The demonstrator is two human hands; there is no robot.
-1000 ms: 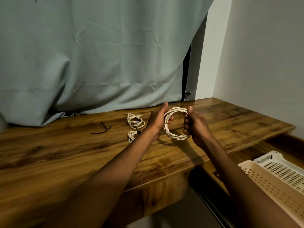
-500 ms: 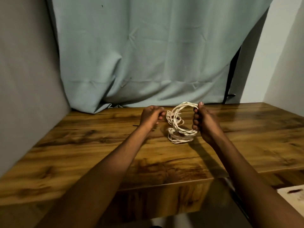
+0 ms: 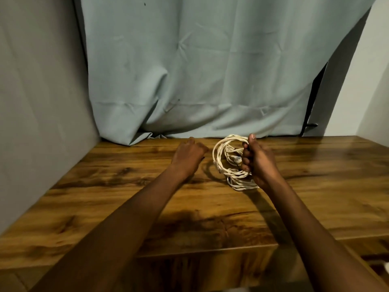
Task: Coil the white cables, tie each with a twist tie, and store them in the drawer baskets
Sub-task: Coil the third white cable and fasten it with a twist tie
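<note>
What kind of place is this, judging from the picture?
Probably a corner of a home room or a small workspace: a wooden desk set between plain walls, with a pale blue-grey curtain hanging behind it. The picture does not show more.

No readable text, label or number shows anywhere.

2 hands: left hand [image 3: 188, 155], right hand [image 3: 259, 159]. White cable coils: 2 seen – held coil [image 3: 221, 153], table coil [image 3: 242, 185]. 1 curtain [image 3: 210, 66].
</note>
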